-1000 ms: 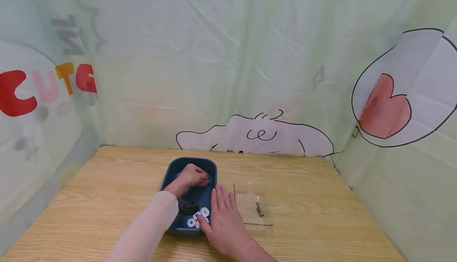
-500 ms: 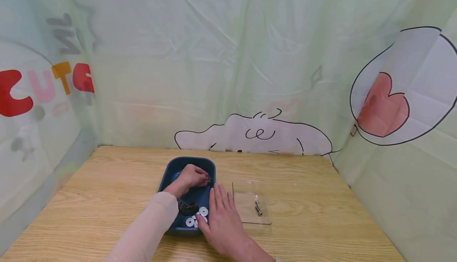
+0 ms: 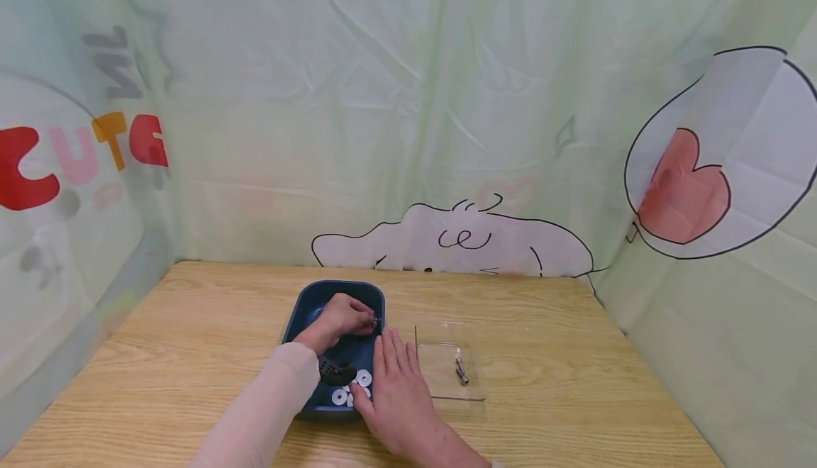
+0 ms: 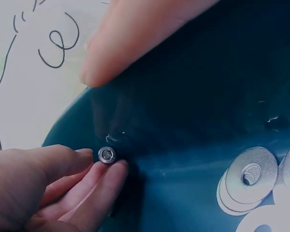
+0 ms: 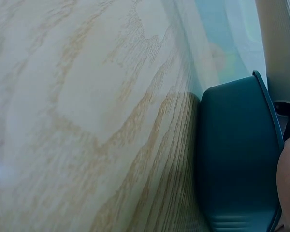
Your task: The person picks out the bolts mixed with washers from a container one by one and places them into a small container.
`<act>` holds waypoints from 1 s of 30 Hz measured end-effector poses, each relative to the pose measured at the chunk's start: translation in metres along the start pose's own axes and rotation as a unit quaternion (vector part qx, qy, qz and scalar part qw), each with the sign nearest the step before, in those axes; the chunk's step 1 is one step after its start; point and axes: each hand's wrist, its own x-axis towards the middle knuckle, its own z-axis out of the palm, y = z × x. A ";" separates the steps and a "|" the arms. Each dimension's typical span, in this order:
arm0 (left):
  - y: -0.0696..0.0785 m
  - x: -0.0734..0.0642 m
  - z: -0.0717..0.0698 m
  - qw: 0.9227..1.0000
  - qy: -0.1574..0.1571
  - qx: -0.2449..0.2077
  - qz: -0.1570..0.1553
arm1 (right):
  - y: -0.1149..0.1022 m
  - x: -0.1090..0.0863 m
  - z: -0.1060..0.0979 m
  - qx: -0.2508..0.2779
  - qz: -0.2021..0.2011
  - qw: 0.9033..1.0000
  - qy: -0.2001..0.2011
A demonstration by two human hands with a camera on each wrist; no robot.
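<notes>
A bolt [image 4: 106, 155] is being pinched by the left hand [image 3: 341, 314] inside the bin [image 3: 357, 347], near its far right corner. The right hand [image 3: 401, 400] is resting along the bin's right side, fingers straight. Washers [image 3: 364, 378] are lying in the bin's near end; metal parts [image 3: 462, 372] are lying in a tray [image 3: 440, 381] right of the bin.

The left hand [image 3: 341, 315] sits slightly nearer the right side of the dark blue bin [image 3: 359, 347] than a second ago, bringing along the pinched metal screw [image 4: 107, 154].
</notes>
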 end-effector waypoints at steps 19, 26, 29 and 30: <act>0.001 -0.004 -0.002 0.999 -0.037 0.011 -0.016 | -0.002 -0.002 -0.002 -0.003 0.001 1.000 -0.003; 0.002 -0.006 -0.002 0.999 -0.037 0.007 -0.016 | -0.001 -0.001 -0.001 -0.003 0.001 1.000 -0.002; 0.003 -0.006 -0.002 0.999 -0.038 0.003 -0.015 | -0.001 -0.001 -0.001 -0.002 0.001 1.000 -0.001; 0.003 -0.005 -0.002 0.999 -0.041 0.002 -0.014 | -0.001 -0.001 -0.001 0.000 0.002 1.000 0.000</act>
